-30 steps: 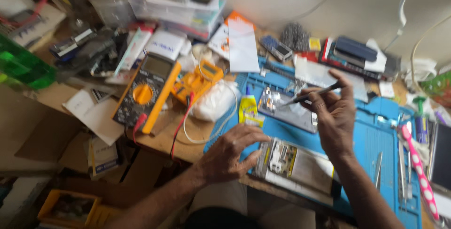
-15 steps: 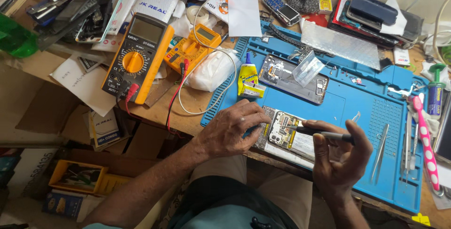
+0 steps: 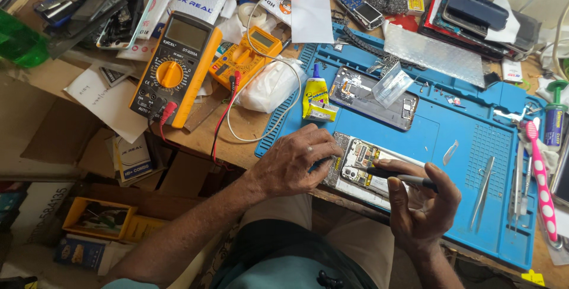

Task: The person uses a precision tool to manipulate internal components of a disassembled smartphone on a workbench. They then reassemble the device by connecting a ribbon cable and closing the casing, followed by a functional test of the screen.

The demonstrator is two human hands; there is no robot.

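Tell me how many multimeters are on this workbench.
2. A large dark multimeter with an orange casing lies at the left with red leads plugged in. A smaller yellow multimeter lies just right of it, beside the blue mat. Clutter may hide others.

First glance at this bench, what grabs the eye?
The opened phone at the near edge of the blue mat: the left hand steadies it while the right hand holds a dark tool over it. Left of the mat lies a big yellow meter amid clutter.
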